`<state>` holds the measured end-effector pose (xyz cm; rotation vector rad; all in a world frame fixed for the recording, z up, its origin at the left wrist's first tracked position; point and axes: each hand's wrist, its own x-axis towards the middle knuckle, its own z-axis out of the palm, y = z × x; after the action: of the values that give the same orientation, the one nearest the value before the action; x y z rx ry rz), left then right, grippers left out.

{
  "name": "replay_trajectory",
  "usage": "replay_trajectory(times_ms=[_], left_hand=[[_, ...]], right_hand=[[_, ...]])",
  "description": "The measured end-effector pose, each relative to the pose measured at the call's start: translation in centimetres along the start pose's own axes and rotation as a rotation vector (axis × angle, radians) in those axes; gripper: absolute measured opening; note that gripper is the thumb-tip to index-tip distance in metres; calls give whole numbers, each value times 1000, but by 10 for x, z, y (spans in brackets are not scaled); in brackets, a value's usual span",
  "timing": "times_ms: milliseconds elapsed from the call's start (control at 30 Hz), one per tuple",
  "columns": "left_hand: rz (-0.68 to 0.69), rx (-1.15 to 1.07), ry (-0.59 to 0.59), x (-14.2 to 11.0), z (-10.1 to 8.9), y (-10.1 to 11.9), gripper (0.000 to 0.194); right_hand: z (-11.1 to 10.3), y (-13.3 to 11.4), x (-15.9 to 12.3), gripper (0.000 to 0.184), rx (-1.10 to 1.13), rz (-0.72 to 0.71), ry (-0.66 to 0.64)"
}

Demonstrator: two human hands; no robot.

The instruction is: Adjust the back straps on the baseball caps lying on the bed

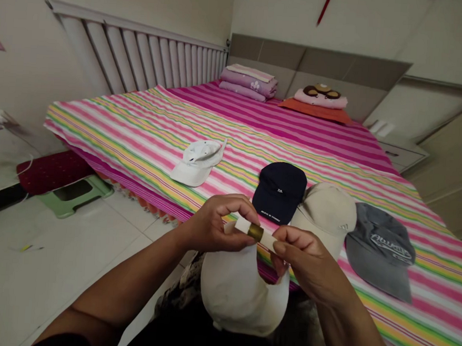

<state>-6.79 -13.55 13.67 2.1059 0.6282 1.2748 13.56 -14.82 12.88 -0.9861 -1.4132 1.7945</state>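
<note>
A cream-white baseball cap (238,295) hangs in front of my body, its back opening facing up. Its adjustable strap (268,241) runs between my hands through a brass-coloured buckle (256,232). With thumb and fingers, my left hand (219,222) pinches the strap on the buckle's left side. My right hand (306,254) is closed on the strap to the right of the buckle. Past my hands, a navy cap (280,189), a beige cap (327,211) and a grey cap (382,247) lie in a row on the bed. A white cap (199,160) lies apart to the left.
The bed (139,127) has a striped cover and a grey headboard (332,77). Folded purple bedding (247,84) and a pink pillow (321,99) sit at its far end. A green stool (75,196) stands on the tiled floor at left, near a white radiator (144,56).
</note>
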Motion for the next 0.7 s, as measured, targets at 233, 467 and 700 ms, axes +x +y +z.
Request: replay_trajectory(times_ms=[233,467,700], left_hand=[[67,41,-96,4,-1,3,19],[-1,-7,-88,-2,-14,3,17],[-45,-6,-155,-2,-20,3,19]], right_hand=[[12,-7,2,24,-18,-46,-35],[5,2,5,29,78,43,-128],[6,7,5,23,90,18,-97]])
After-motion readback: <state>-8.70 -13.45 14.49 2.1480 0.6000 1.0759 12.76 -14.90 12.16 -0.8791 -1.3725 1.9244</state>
